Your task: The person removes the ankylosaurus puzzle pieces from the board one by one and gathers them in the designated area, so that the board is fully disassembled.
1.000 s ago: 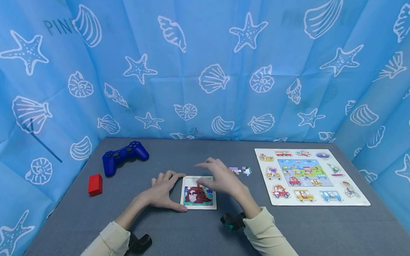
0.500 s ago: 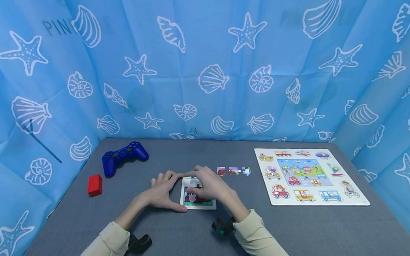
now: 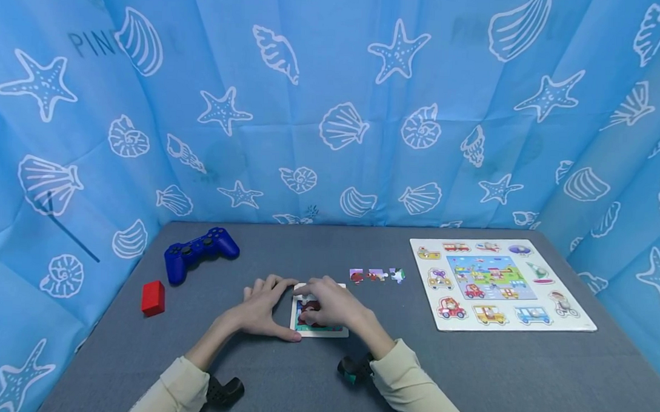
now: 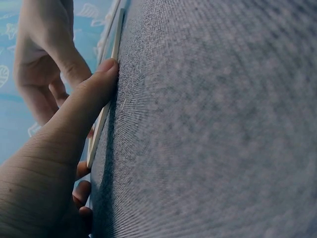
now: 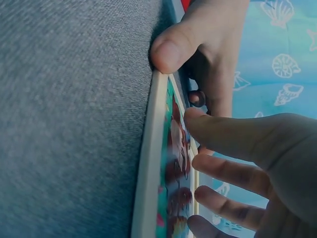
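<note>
A small square jigsaw puzzle tray (image 3: 325,334) with a pale frame lies on the table. Dark red picture pieces (image 5: 179,148) fill its lower part. My left hand (image 3: 263,310) holds the tray at its left side, thumb (image 4: 106,74) on the near corner and index finger at the far corner. Over the tray is my right hand (image 3: 329,303), its thumb and spread fingers (image 5: 215,168) down on or just above the pieces. No loose piece shows between them; the hand hides much of the picture.
Loose jigsaw pieces (image 3: 377,274) lie in a row right behind the tray. At the right rests a white peg puzzle board (image 3: 451,322). A blue game controller (image 3: 203,250) and a red block (image 3: 153,298) are at the left. A blue curtain (image 3: 331,169) hangs behind.
My right hand has moved left and lower over the tray, uncovering another loose piece in the row. The left hand has stayed at the tray's left side.
</note>
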Available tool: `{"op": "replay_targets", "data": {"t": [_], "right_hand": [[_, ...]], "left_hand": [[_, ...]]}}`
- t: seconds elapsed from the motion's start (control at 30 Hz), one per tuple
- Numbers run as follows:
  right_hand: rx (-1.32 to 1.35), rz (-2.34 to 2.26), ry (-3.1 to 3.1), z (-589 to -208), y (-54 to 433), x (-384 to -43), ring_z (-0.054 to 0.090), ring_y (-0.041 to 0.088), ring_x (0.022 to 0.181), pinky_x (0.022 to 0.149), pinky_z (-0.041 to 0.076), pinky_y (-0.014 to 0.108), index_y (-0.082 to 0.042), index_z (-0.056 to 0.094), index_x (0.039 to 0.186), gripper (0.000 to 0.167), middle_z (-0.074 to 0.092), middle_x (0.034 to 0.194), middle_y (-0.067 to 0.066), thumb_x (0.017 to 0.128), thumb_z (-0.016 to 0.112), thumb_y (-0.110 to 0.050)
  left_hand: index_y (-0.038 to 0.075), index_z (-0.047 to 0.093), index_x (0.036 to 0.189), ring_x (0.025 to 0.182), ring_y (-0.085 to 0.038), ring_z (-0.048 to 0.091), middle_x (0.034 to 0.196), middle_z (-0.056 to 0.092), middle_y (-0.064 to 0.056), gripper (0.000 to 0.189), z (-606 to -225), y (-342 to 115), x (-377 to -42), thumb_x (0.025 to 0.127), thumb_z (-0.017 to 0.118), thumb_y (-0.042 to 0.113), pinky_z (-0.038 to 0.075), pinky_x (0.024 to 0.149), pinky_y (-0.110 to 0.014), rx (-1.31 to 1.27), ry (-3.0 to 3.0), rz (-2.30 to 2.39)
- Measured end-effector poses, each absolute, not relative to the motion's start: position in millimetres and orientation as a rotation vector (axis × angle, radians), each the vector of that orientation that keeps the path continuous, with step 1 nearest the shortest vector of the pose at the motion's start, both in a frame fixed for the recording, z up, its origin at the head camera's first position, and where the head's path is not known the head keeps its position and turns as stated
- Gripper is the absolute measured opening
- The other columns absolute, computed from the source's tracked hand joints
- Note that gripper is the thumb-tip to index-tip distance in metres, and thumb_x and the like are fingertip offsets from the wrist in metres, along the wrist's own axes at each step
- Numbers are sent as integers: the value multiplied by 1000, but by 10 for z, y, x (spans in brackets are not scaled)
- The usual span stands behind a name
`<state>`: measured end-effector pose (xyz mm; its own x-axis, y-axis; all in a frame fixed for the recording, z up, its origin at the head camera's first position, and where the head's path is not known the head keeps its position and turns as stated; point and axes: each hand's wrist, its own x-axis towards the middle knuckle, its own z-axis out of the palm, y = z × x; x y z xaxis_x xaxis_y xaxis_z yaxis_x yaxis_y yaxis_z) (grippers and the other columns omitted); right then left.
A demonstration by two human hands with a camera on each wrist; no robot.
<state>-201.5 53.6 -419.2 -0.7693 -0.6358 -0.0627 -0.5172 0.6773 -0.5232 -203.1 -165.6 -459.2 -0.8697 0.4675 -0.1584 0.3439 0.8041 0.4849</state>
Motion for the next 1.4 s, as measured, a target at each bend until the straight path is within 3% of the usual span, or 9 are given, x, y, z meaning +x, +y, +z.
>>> {"op": "replay_targets", "data": {"t": [0.33,0.77,1.4], "right_hand": [[-948,-636,2667,-4213,526,-2033,43,15,83,70,33,28,-8,72,129,39,65,102,7,92,78,-20],[-952,-643,2664,-4240,523,-2035,46,15,89,74,36,28,-8,75,122,31,66,103,6,93,77,-20],[-896,-671,2663,-4253,523,-2031,48,17,94,81,42,31,-10,72,125,34,64,107,6,92,77,-19]], "left_hand": [[30,36,157,111,-25,36,147,41,-6,109,-4601,-1653,-2043,68,81,73,21,78,-38,623,2720,655],[30,36,157,109,-24,35,145,41,-5,109,-4601,-1653,-2031,68,81,73,21,78,-38,622,2718,660],[29,35,158,109,-24,35,146,41,-5,109,-4605,-1659,-2037,68,81,73,21,78,-38,631,2728,657]]}}
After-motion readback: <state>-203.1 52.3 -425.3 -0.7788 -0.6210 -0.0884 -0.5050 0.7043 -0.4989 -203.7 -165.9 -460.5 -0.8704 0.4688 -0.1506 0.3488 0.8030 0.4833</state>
